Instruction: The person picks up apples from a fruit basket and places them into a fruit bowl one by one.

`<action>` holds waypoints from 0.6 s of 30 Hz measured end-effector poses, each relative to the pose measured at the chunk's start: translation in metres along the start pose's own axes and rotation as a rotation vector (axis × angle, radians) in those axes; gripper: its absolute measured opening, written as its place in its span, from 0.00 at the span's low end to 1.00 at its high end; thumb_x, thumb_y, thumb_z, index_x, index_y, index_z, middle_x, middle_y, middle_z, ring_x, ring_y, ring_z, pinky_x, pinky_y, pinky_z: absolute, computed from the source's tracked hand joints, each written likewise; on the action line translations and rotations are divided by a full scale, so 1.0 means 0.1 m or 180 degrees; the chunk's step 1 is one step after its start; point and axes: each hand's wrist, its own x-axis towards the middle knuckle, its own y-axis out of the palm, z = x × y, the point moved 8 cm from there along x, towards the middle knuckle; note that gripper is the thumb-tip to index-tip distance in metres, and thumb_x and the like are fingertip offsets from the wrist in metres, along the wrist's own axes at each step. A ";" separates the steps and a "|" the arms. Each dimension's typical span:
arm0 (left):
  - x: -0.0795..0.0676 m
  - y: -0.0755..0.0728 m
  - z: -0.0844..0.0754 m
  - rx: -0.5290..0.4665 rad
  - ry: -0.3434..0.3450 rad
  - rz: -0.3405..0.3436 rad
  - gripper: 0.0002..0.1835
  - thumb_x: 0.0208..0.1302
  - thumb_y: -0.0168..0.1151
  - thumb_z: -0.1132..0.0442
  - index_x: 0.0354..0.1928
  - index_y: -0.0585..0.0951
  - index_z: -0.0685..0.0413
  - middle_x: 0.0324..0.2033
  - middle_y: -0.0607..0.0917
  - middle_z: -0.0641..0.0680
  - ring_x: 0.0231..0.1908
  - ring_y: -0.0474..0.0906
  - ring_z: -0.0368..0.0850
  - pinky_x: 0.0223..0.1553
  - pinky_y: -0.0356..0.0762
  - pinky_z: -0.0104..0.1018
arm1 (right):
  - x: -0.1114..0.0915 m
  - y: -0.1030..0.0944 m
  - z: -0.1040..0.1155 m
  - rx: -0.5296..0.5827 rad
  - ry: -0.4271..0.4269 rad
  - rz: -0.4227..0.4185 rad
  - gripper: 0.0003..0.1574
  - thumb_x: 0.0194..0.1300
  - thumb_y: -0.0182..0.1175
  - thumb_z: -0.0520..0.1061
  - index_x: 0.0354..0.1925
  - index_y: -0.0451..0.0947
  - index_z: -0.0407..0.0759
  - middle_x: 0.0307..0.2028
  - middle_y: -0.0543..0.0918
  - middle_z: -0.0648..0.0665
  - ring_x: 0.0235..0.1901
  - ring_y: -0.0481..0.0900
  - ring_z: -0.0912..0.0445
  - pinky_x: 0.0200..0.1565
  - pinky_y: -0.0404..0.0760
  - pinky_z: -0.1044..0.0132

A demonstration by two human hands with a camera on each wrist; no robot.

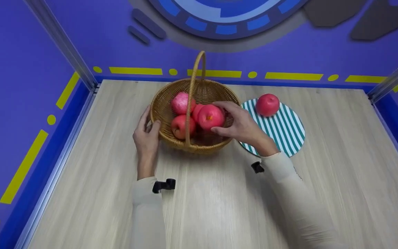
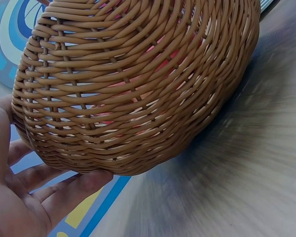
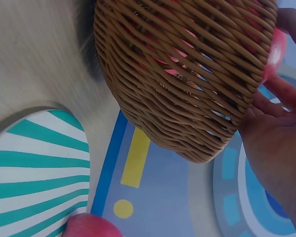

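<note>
A brown wicker basket (image 1: 206, 148) with a tall arched handle stands on the table, tilted slightly in neither wrist view that I can tell. My left hand (image 1: 146, 135) holds its left side, thumb at the rim and fingers along the outer weave; in the left wrist view those fingers (image 2: 79, 195) lie against the wicker. Inside the basket, my right hand (image 1: 242, 124) grips a red apple (image 1: 211, 117) over the other fruit. Beneath and beside it are a red apple (image 1: 183, 126), a mottled pink fruit (image 1: 180, 103) and a partly hidden red fruit (image 1: 197, 111).
Right of the basket lies a round board (image 1: 285, 135) with green and white stripes, bearing another red apple (image 1: 267, 105). Blue-purple panels with yellow markings (image 1: 136, 71) stand behind and at both sides of the wooden table (image 1: 206, 207).
</note>
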 end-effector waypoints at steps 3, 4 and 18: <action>0.00 0.01 0.00 0.0035 0.0018 0.0021 0.31 0.72 0.63 0.63 0.76 0.77 0.39 0.69 0.79 0.53 0.59 0.84 0.51 0.53 0.86 0.41 | -0.03 -0.04 -0.01 0.0047 0.0022 -0.0105 0.46 0.62 0.80 0.48 0.73 0.73 0.44 0.66 0.78 0.45 0.63 0.77 0.51 0.63 0.80 0.51; 0.00 0.00 -0.01 0.0054 0.0030 0.0027 0.31 0.72 0.62 0.62 0.76 0.77 0.38 0.69 0.79 0.52 0.60 0.83 0.51 0.54 0.85 0.42 | -0.04 -0.05 -0.02 0.0071 0.0023 -0.0138 0.46 0.62 0.80 0.48 0.74 0.73 0.44 0.67 0.78 0.44 0.63 0.77 0.51 0.63 0.80 0.51; -0.01 0.01 -0.02 0.0119 0.0068 0.0077 0.31 0.73 0.62 0.61 0.77 0.76 0.39 0.70 0.78 0.52 0.61 0.82 0.52 0.57 0.83 0.45 | -0.23 -0.16 -0.13 0.0565 0.0191 -0.0576 0.48 0.62 0.80 0.46 0.75 0.71 0.44 0.65 0.80 0.47 0.58 0.81 0.53 0.61 0.81 0.53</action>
